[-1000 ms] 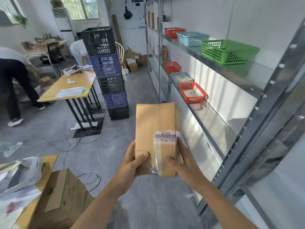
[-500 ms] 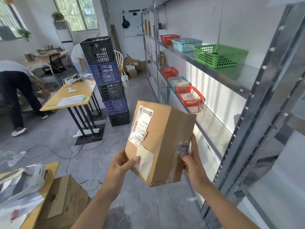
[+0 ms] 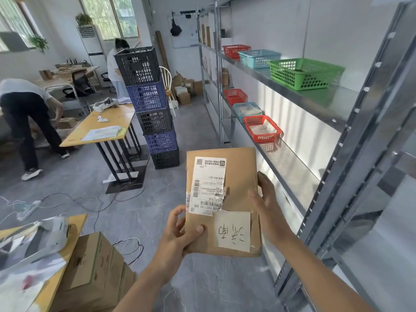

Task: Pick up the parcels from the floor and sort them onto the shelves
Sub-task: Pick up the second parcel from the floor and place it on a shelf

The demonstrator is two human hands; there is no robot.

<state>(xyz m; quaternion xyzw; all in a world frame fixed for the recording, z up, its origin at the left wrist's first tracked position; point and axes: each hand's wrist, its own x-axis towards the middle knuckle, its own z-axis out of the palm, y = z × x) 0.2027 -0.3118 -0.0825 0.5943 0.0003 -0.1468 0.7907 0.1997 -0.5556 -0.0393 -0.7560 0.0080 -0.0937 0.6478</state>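
Note:
I hold a brown cardboard parcel (image 3: 238, 176) at chest height, its labelled face toward me. A white shipping label and a handwritten paper note are stuck on it. My left hand (image 3: 180, 230) grips its lower left corner, thumb on the front. Along the parcel's right edge, my right hand (image 3: 265, 199) presses flat. To the right stands the metal shelf rack (image 3: 292, 167). Its middle shelf carries a red basket (image 3: 262, 129), a light blue one and another red one. The upper shelf holds a green basket (image 3: 304, 73), a blue basket (image 3: 258, 58) and a red basket (image 3: 235, 50).
A stack of black and blue crates (image 3: 153, 113) stands ahead on the grey floor beside a yellow table (image 3: 105, 124). A cardboard box (image 3: 94, 273) sits at lower left under another table. Cables and a power strip (image 3: 27, 208) lie on the floor. Two people work at the left.
I have turned the parcel over in both hands: the taped plain side faced me before, now the labelled side with the handwritten note does. My view has shifted slightly.

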